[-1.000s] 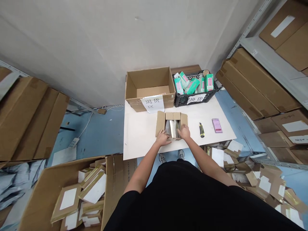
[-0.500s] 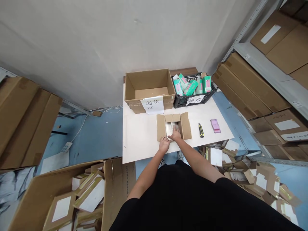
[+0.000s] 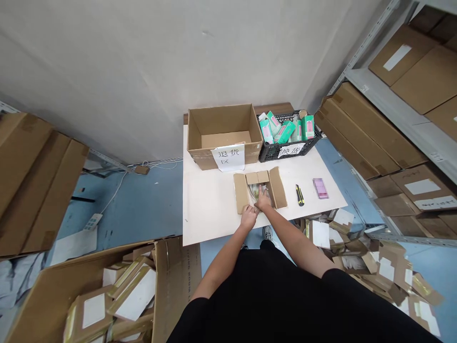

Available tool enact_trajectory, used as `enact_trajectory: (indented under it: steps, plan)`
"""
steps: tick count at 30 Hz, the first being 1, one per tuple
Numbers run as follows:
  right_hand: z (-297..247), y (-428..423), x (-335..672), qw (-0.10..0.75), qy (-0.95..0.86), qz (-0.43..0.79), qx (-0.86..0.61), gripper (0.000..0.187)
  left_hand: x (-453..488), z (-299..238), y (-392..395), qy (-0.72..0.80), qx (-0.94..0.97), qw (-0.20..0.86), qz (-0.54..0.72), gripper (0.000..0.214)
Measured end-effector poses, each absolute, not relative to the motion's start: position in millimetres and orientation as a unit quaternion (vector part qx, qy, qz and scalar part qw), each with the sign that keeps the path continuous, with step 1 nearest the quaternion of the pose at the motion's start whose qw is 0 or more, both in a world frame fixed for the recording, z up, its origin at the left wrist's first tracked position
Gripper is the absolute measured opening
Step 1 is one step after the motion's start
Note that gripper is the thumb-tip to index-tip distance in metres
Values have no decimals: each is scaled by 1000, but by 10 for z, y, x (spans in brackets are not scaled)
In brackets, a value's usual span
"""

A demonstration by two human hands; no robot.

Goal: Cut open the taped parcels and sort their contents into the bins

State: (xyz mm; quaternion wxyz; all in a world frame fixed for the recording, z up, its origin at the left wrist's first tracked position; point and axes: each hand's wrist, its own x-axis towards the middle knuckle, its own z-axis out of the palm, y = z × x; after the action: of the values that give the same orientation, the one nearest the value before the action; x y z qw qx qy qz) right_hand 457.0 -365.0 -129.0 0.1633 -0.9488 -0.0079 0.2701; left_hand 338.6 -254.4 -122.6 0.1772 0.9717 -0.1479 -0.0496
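1. Small brown rectangular cardboard box lies on the white tabletop, side flaps spread, pale contents showing.
2. Right hand reaches inside; left hand is at the near edge; whether either grips anything I cannot tell.

Your left forearm and right forearm reach forward and angle inward, with your left hand just beside your right hand, which extends slightly farther forward, its fingers pointing ahead.

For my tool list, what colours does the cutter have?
The cutter is black and yellow; it shows best in the head view.
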Motion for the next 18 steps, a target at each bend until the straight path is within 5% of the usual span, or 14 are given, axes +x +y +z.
enact_trajectory:
  steps: [18]
  plan:
    - [-1066, -3820, 4570, 181, -133, 240, -944, 89, 3487, -991, -2581, -113, 977, 137, -119, 31]
